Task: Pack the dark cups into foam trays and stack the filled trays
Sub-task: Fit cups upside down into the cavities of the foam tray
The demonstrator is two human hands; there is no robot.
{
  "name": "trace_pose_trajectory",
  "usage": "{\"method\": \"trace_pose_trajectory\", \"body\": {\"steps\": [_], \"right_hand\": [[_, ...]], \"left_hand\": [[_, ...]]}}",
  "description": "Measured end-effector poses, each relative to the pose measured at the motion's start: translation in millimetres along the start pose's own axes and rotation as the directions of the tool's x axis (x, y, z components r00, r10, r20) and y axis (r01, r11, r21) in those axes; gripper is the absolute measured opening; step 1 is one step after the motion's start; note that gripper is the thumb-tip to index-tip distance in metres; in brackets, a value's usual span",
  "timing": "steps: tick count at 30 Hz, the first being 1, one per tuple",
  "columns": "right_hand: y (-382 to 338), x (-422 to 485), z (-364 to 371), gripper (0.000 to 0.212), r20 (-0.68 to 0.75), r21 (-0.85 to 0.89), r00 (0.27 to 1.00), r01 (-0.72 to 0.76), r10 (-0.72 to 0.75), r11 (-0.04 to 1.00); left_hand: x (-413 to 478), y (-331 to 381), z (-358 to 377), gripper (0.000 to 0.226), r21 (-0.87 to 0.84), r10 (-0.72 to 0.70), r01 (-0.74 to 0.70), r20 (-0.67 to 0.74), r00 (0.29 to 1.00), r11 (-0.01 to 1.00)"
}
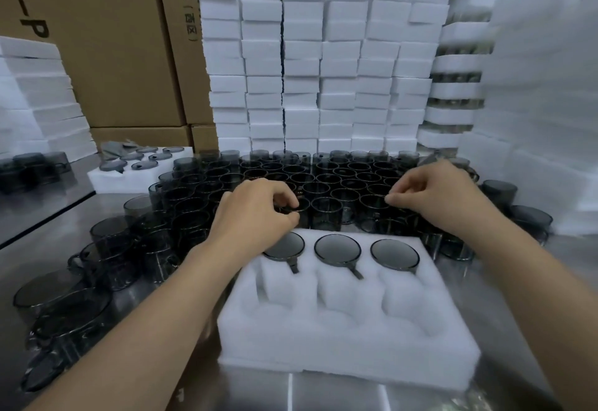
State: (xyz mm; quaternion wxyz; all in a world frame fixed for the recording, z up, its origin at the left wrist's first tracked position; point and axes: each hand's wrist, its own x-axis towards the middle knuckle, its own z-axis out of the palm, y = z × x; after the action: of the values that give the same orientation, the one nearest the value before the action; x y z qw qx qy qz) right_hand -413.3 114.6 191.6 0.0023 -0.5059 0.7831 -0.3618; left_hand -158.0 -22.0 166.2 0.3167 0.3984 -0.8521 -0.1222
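A white foam tray [349, 339] lies on the steel table in front of me. Its far row holds three dark cups [337, 248] set upside down, their handles pointing toward me; the near row of pockets is empty. Behind the tray stands a dense crowd of dark glass cups [326, 181], open ends up. My left hand [255, 213] reaches over the tray's far left corner and pinches the rim of a cup [293, 208] in the front row. Over to the right, my right hand [437, 197] pinches the rim of another cup [375, 203].
Tall stacks of white foam trays [310, 64] wall off the back and right. Cardboard boxes [106, 54] stand at back left. A filled foam tray [136, 171] lies at left beside more foam stacks. Loose cups [106, 249] spread down the table's left side.
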Motion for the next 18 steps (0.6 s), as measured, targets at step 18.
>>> {"method": "trace_pose_trajectory", "body": {"steps": [18], "right_hand": [[-16.3,-5.5,1.1,0.023,-0.211,0.026,0.961,0.191,-0.182,0.981]], "left_hand": [[-10.4,17.5,-1.4,0.024,0.017,0.202,-0.201,-0.079,0.976,0.979]]}}
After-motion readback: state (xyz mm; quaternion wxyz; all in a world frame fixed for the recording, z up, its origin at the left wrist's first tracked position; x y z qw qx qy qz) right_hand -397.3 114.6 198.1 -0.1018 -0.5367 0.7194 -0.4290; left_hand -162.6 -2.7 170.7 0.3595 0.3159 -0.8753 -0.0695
